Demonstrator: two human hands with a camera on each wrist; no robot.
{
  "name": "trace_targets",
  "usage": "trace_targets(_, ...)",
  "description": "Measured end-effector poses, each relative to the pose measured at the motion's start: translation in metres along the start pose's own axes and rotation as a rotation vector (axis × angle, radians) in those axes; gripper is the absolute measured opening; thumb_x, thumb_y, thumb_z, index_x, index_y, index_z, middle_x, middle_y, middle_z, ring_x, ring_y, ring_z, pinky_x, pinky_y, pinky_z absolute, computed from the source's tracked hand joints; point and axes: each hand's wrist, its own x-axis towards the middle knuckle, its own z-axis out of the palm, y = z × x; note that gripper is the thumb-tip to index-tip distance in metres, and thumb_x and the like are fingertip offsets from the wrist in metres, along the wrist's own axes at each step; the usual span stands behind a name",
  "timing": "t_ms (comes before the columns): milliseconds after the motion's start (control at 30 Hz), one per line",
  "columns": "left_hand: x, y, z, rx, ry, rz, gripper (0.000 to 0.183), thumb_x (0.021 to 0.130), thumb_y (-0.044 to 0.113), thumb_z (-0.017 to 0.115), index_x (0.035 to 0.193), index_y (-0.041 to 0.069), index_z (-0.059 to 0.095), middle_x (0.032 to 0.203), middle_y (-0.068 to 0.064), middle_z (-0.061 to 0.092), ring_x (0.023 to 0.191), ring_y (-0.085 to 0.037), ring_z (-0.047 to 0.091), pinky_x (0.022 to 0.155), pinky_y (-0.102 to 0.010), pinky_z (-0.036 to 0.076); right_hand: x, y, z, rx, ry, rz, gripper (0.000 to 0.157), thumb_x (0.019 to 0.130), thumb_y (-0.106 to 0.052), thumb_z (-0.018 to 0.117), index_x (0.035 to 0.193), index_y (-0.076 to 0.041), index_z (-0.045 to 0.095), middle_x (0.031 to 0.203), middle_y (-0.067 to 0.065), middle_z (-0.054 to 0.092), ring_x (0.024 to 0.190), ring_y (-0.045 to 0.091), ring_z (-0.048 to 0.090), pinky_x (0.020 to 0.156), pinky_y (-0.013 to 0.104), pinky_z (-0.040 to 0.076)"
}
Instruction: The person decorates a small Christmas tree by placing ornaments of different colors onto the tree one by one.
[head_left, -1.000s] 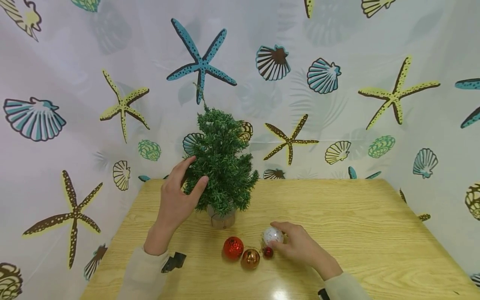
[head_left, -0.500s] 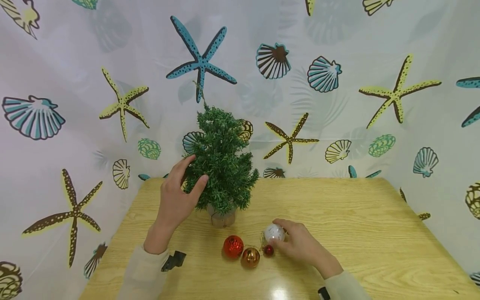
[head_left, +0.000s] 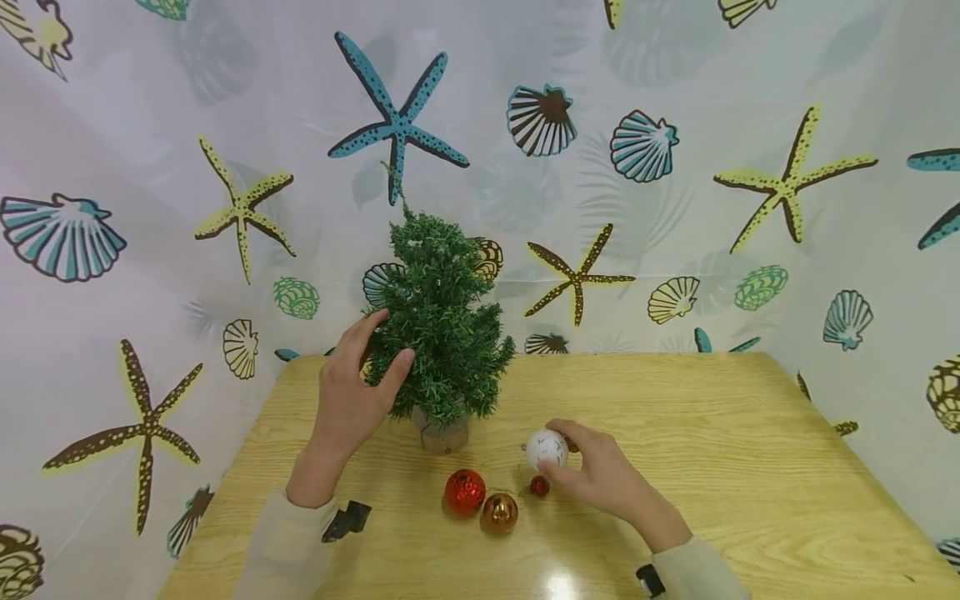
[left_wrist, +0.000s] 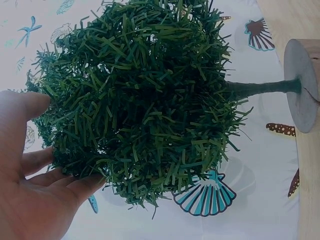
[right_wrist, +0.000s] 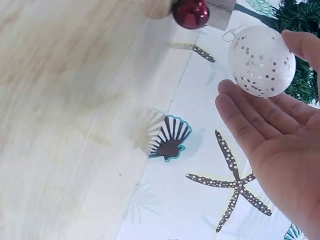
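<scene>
A small artificial Christmas tree (head_left: pixel 446 333) stands upright on a round wooden base (head_left: pixel 442 435). My left hand (head_left: pixel 356 396) is at its left side, thumb and fingers spread against the outer green branches (left_wrist: pixel 140 100). Between thumb and fingertips, my right hand (head_left: pixel 603 471) pinches a white Christmas ball (head_left: pixel 545 450) with silvery specks, right of the tree base. In the right wrist view, a thin hanging loop (right_wrist: pixel 234 33) trails from this white ball. Just below it in the head view lies a small dark red ball (head_left: pixel 539 486).
A shiny red ball (head_left: pixel 465 492) and a copper-gold ball (head_left: pixel 499 513) lie side by side in front of the tree on the wooden table (head_left: pixel 675 417). Behind and beside the table hangs a white curtain (head_left: pixel 495 50) printed with starfish and shells.
My right hand has raised the white ball slightly, away from the small dark red one. The left hand keeps its place at the tree.
</scene>
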Motion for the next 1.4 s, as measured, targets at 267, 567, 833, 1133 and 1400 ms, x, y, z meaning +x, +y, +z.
trace_targets(267,0.0,0.002,-0.001,0.003,-0.004,-0.002,0.062,0.097,0.016,0.076,0.154,0.004,0.052,0.158,-0.02,0.052,0.144,-0.042,0.052,0.104,-0.065,0.052,0.002,-0.014,-0.008,-0.003,0.073,-0.089,0.046,0.096,-0.027,0.077,0.134,-0.004,0.065,0.119,0.008,0.077,0.103,0.024,0.075,0.09,0.045,0.062)
trace_targets(567,0.0,0.002,0.0,0.014,0.004,0.014,0.062,0.097,0.015,0.076,0.153,0.003,0.054,0.156,-0.021,0.053,0.143,-0.042,0.052,0.105,-0.065,0.051,0.004,-0.027,-0.017,-0.004,0.129,-0.141,0.044,0.093,-0.023,0.081,0.133,-0.011,0.065,0.115,0.002,0.077,0.103,0.02,0.076,0.089,0.04,0.062)
trace_targets(833,0.001,0.003,0.0,0.013,0.006,0.024,0.061,0.096,0.015,0.077,0.152,0.003,0.054,0.156,-0.021,0.054,0.143,-0.042,0.053,0.105,-0.064,0.051,0.006,-0.039,-0.025,-0.023,0.187,-0.193,0.045,0.092,-0.023,0.082,0.132,-0.013,0.065,0.115,0.0,0.078,0.103,0.015,0.075,0.088,0.041,0.063)
trace_targets(1133,0.001,0.002,-0.001,0.022,0.011,0.045,0.061,0.095,0.015,0.077,0.151,0.002,0.055,0.152,-0.025,0.056,0.142,-0.043,0.053,0.104,-0.065,0.051,0.014,-0.052,-0.029,0.002,0.243,-0.242,0.047,0.092,-0.018,0.082,0.134,-0.009,0.065,0.113,0.003,0.078,0.099,0.016,0.075,0.085,0.04,0.063)
trace_targets(1400,0.001,0.001,-0.001,0.014,0.013,0.04,0.061,0.096,0.016,0.077,0.151,0.002,0.056,0.153,-0.023,0.056,0.142,-0.042,0.054,0.103,-0.064,0.053,0.021,-0.064,-0.035,0.033,0.283,-0.262,0.046,0.091,-0.016,0.083,0.134,-0.009,0.066,0.11,0.002,0.079,0.098,0.017,0.076,0.086,0.039,0.063)
